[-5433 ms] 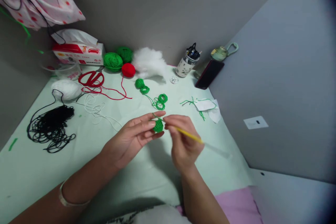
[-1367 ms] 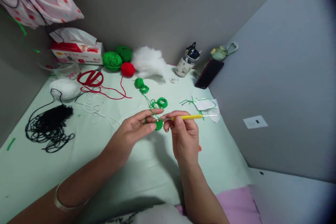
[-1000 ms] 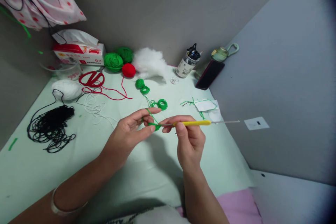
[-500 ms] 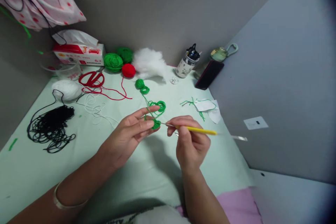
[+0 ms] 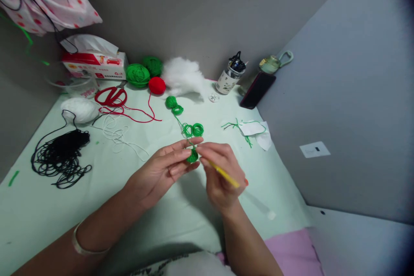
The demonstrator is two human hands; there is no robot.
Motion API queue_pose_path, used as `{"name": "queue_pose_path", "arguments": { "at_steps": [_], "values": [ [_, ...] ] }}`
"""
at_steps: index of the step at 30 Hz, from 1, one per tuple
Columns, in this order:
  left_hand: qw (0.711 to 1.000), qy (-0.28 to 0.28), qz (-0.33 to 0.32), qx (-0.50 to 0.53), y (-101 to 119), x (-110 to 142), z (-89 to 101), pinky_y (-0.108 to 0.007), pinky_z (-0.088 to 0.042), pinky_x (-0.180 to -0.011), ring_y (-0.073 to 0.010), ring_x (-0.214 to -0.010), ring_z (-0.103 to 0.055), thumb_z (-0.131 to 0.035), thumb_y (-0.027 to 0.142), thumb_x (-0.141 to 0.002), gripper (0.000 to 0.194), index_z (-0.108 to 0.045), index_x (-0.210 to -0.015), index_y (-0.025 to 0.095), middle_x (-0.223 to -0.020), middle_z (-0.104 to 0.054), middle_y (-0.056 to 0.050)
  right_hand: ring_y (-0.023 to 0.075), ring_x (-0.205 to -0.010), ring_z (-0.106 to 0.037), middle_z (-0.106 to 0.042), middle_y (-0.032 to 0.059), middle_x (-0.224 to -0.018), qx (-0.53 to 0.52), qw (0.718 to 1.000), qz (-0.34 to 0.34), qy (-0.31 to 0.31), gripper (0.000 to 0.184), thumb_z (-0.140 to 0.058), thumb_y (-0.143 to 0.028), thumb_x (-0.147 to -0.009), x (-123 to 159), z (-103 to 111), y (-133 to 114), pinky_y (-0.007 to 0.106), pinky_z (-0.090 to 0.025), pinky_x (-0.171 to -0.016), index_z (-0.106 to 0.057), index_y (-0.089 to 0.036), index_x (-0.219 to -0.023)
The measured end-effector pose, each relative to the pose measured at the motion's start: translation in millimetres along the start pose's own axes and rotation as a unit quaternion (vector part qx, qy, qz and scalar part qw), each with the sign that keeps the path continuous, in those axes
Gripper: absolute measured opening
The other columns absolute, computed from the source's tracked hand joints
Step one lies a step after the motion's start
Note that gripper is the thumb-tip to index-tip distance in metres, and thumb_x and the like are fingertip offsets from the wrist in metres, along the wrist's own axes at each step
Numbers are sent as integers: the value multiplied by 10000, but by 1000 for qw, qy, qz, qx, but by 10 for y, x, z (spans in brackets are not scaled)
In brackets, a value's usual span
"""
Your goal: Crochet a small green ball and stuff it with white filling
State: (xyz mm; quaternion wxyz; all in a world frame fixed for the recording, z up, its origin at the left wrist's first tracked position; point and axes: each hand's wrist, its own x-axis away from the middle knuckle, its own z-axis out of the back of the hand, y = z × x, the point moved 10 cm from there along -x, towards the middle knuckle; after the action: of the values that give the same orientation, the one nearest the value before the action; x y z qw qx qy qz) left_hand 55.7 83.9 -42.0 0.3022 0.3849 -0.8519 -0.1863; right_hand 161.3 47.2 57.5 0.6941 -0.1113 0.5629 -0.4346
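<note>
A small green crochet piece (image 5: 192, 156) is pinched between the thumb and fingers of my left hand (image 5: 158, 168). My right hand (image 5: 224, 174) grips a crochet hook (image 5: 224, 174) by its yellow handle, close against the right side of the piece. The hook's tip is hidden by my fingers and the green stitches. From the piece, green yarn (image 5: 187, 130) runs up past my left fingers to loose loops and small coils on the table, then on to a little green ball (image 5: 171, 102).
Red-handled scissors (image 5: 111, 96), a red yarn ball (image 5: 157, 86), green yarn balls (image 5: 137, 75), white stuffing (image 5: 183, 75) and a tissue box (image 5: 95, 67) line the back. Black yarn (image 5: 64, 155) lies left. A pen cup (image 5: 227, 78) and phone (image 5: 258, 90) stand right, above paper scraps (image 5: 254, 128).
My right hand has moved left, up against the green piece. The hook's handle has swung from nearly level to slanting down to the right. My left hand keeps its hold.
</note>
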Motion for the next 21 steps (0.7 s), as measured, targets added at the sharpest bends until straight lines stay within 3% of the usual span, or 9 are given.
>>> {"name": "queue_pose_path", "arguments": {
  "at_steps": [3, 5, 9, 15, 18, 21],
  "values": [
    [1000, 7, -29, -10, 84, -4, 21, -286, -484, -973, -30, -524, -361, -775, 209, -832, 272, -795, -1102, 197, -676, -544, 66, 158, -725, -648, -726, 36, -913, -174, 975, -129, 57, 230, -586, -163, -983, -7, 64, 313, 325, -544, -625, -772, -283, -1047],
    [996, 15, -67, -64, 156, 13, 18, -267, -471, -952, -61, -648, -498, -782, 207, -828, 276, -793, -1102, 240, -817, -650, 31, 148, -705, -627, -720, 29, -899, -252, 949, -182, 50, 192, -604, -214, -985, 6, -21, 422, 310, -515, -605, -783, -283, -998],
    [981, 7, -104, -166, 188, 59, -38, -263, -437, -932, -157, -990, -596, -782, 263, -850, 343, -757, -1189, 308, -988, -707, -2, 166, -852, -652, -752, 36, -942, -254, 944, -210, 20, 155, -647, -234, -968, 30, -127, 462, 307, -512, -705, -797, -271, -981],
    [972, 22, -104, -210, 213, 85, 19, -297, -416, -920, -190, -1030, -561, -749, 338, -875, 334, -737, -1208, 306, -1016, -664, -15, 118, -723, -636, -740, 15, -886, -335, 895, -292, 36, 176, -595, -314, -1005, 110, -143, 650, 273, -514, -680, -744, -240, -946],
    [967, 31, -118, -225, 255, 90, 39, -286, -420, -890, -178, -983, -550, -755, 312, -864, 326, -744, -1190, 310, -992, -643, -9, 121, -692, -639, -737, 18, -890, -314, 909, -273, 26, 192, -557, -315, -1022, 79, -125, 586, 288, -531, -679, -713, -231, -948],
    [948, 58, -152, -273, 329, 119, 49, -277, -416, -865, -159, -897, -536, -746, 277, -868, 314, -754, -1180, 311, -920, -610, 3, 137, -721, -666, -737, 25, -927, -210, 955, -207, 15, 201, -506, -244, -1036, 31, -57, 414, 307, -556, -689, -701, -239, -991]
  ]
}}
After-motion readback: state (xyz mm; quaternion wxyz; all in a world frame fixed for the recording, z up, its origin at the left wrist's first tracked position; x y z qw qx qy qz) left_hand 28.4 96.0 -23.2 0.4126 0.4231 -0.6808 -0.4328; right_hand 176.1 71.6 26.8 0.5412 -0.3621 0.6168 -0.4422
